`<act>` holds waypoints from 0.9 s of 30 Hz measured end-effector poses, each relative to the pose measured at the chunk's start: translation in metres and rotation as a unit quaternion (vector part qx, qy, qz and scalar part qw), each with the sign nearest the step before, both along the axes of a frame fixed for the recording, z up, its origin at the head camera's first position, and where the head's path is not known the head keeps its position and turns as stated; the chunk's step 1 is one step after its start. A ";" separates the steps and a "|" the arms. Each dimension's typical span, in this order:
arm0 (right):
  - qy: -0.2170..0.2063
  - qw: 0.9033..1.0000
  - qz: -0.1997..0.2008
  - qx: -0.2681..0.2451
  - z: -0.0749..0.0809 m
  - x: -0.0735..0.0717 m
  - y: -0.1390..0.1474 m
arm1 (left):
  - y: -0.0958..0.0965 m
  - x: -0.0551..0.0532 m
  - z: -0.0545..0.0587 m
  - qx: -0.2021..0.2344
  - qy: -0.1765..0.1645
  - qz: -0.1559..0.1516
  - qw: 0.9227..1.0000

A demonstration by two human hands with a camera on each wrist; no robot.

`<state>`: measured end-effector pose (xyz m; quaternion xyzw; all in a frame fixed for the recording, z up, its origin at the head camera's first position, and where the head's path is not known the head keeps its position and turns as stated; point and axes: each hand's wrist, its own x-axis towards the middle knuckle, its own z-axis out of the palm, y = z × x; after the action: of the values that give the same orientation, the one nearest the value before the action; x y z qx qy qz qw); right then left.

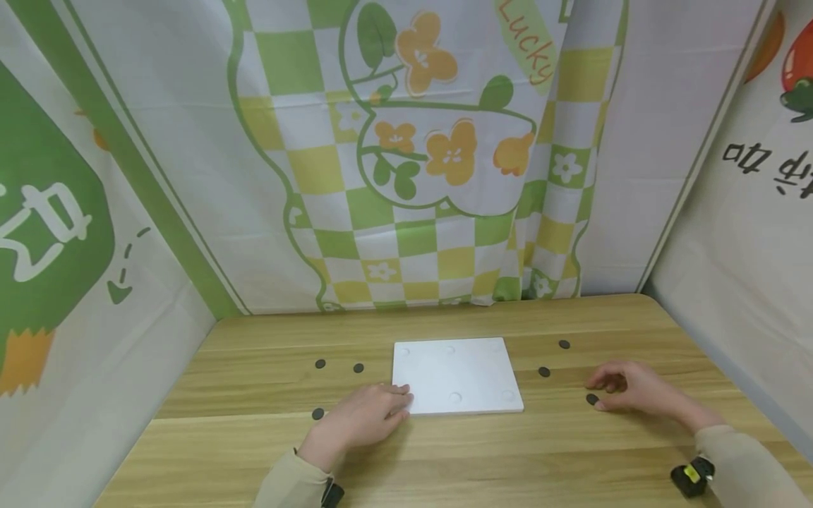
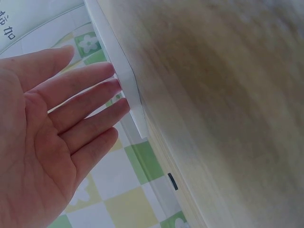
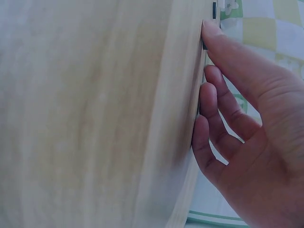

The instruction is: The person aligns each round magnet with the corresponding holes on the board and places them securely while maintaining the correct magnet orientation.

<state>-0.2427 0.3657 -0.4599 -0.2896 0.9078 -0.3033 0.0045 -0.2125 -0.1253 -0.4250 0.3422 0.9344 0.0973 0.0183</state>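
A white rectangular board (image 1: 457, 374) with several shallow round hollows lies flat mid-table. My left hand (image 1: 371, 413) rests its fingertips on the board's near left corner; in the left wrist view its fingers (image 2: 90, 95) are straight, touching the board's edge. Over at the right, my right hand (image 1: 635, 389) is low on the table at a small dark disc (image 1: 592, 399). The thumb tip is right at that disc, while the other fingers (image 3: 207, 97) are bent with their tips on the tabletop, apart from the thumb. The disc lies flat, partly covered by the thumb.
Left of the board lie three more dark discs (image 1: 320, 364). Two others, a nearer disc (image 1: 544, 372) and a farther disc (image 1: 564, 344), lie between the board and my right hand. A patterned curtain (image 1: 413, 247) hangs behind the wooden table (image 1: 476, 458), with printed cloth on both sides.
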 end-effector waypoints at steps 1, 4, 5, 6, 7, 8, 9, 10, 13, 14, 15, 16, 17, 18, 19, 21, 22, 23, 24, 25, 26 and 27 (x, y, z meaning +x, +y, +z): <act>-0.004 1.000 0.000 -0.001 0.000 0.000 0.000 | 0.000 0.000 0.000 0.001 0.001 -0.001 1.000; -0.011 1.000 0.001 -0.004 0.000 -0.001 0.001 | 0.000 0.000 0.000 0.001 0.003 -0.002 1.000; -0.013 1.000 0.001 -0.004 0.000 -0.001 0.001 | 0.000 0.000 0.000 0.001 0.003 -0.002 1.000; -0.013 1.000 0.001 -0.005 0.000 -0.001 0.001 | 0.000 0.000 0.000 0.001 0.003 -0.003 1.000; -0.011 1.000 0.001 -0.005 0.000 -0.002 0.001 | 0.000 0.000 0.000 0.001 0.003 -0.003 1.000; -0.010 1.000 0.001 -0.005 0.000 -0.002 0.001 | 0.000 0.000 0.000 0.001 0.003 -0.003 1.000; -0.010 1.000 0.001 -0.006 0.000 -0.002 0.001 | 0.000 0.000 0.000 0.000 0.004 -0.004 1.000; -0.011 1.000 0.002 -0.006 0.000 -0.002 0.001 | 0.000 0.000 0.000 0.000 0.004 -0.004 1.000; -0.014 1.000 0.002 -0.004 -0.001 -0.002 0.000 | 0.001 0.000 0.001 -0.002 0.004 -0.004 1.000; -0.016 1.000 0.001 -0.003 0.000 -0.003 0.000 | 0.001 0.000 0.001 -0.002 0.004 -0.004 1.000; -0.018 1.000 0.001 -0.001 0.000 -0.003 0.000 | 0.001 0.000 0.001 -0.003 0.005 -0.003 1.000; -0.021 1.000 0.001 0.000 0.000 -0.003 0.000 | 0.000 0.000 0.001 -0.004 0.005 -0.003 1.000; -0.025 1.000 0.000 0.001 0.001 -0.003 -0.001 | 0.000 0.000 0.001 -0.004 0.005 -0.004 1.000; -0.028 1.000 0.000 0.001 0.001 -0.003 -0.001 | 0.000 0.000 0.000 -0.004 0.006 -0.004 1.000; -0.030 1.000 -0.001 0.001 0.001 -0.003 -0.001 | 0.000 -0.001 0.000 -0.004 0.006 -0.004 1.000; -0.036 0.999 -0.002 0.001 0.002 -0.003 -0.002 | 0.000 -0.001 0.000 -0.005 0.008 -0.005 1.000; -0.038 0.999 -0.002 -0.001 0.002 -0.003 -0.002 | 0.000 -0.001 0.000 -0.005 0.007 -0.005 1.000; -0.037 0.999 -0.002 0.000 0.002 -0.003 -0.002 | 0.000 -0.001 0.000 -0.005 0.007 -0.005 1.000; -0.034 0.999 -0.003 0.001 0.002 -0.003 -0.003 | 0.000 -0.001 0.000 -0.005 0.006 -0.005 1.000; -0.032 0.999 -0.004 0.001 0.002 -0.003 -0.003 | 0.000 0.000 0.000 -0.005 0.004 -0.004 1.000; -0.029 1.000 -0.004 0.003 0.002 -0.004 -0.003 | 0.000 0.000 0.000 -0.006 0.003 -0.004 1.000; -0.026 1.000 -0.005 0.004 0.002 -0.004 -0.003 | 0.000 0.000 0.000 -0.005 0.001 -0.003 1.000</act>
<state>-0.2465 0.3623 -0.4583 -0.2775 0.9099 -0.3071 0.0276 -0.2128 -0.1255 -0.4247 0.3450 0.9339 0.0919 0.0191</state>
